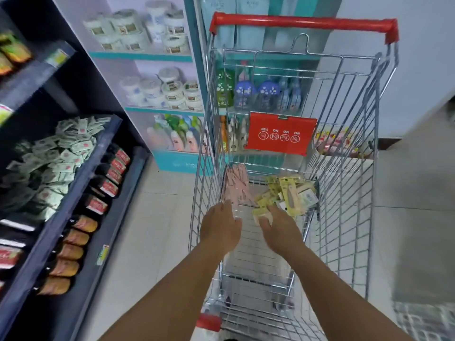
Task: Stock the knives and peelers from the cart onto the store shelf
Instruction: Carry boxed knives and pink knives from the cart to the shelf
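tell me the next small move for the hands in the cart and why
Probably close the right hand on the yellow packet under its fingertips and lift it out. Both hands are already down in the cart; the left hand hovers open by the pink packets, holding nothing.

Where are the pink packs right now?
In the head view, the pink packs lie in the cart, at its left side, just beyond the left hand and left of the yellow packs.

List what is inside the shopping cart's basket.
Inside the cart: a stack of pink packs at left, a loose pile of yellow carded packs at right. Both hands reach in, covering what lies beneath them.
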Available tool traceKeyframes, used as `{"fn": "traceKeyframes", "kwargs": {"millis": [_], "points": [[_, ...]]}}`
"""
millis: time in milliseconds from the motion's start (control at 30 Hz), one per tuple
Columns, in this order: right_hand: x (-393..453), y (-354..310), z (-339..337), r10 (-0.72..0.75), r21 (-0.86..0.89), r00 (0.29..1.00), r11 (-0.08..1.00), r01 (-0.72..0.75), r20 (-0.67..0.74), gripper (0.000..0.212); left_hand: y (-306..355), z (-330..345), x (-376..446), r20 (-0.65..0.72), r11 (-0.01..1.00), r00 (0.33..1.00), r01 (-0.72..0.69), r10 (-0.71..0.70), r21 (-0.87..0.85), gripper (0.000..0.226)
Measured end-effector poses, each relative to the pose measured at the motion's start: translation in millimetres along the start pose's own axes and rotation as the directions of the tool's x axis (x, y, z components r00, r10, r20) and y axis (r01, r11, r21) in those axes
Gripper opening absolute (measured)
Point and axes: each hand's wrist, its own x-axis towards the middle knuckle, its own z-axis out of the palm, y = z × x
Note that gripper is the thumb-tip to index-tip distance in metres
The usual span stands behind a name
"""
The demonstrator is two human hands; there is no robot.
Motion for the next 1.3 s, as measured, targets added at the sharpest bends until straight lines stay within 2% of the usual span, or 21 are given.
{"fn": "traceKeyframes", "kwargs": {"millis": [133,233,333,733,900,1067,1300], "points": [[42,-4,0,0.012,-0.024,1.0,1.0,-0.012,-0.019,0.043,-3,13,43,0.004,1.0,1.0,0.021,-0.021,-0.021,0.05],[76,-2,6,0.01,-0.022,0.999,1.0,-0.011,-0.033,0.039,-3,28,76,-0.031,0.999,0.999,0.02,-0.021,-0.031,0.056],[111,6,22,0.012,-0.025,1.0,1.0,-0.012,-0.028,0.041,-5,47,107,-0.003,1.0,1.0,0.018,-0.018,0.004,0.061],[237,55,104,-0.018,-0.029,0.995,0.999,0.021,0.098,0.044,-20,141,220,0.008,0.983,0.984,0.175,-0.176,0.063,0.072],[266,63,128,-0.035,0.011,0.997,0.999,0.034,0.074,0.045,-22,170,251,-0.018,0.975,0.975,0.22,-0.22,0.014,0.079],[282,64,136,-0.111,-0.09,0.992,0.989,0.116,0.059,0.039,-29,184,266,-0.079,0.968,0.967,0.246,-0.242,0.04,0.085],[300,67,151,-0.034,-0.039,0.998,0.999,0.036,0.051,0.032,-29,189,275,-0.099,0.953,0.961,0.271,-0.26,0.133,0.089]]}}
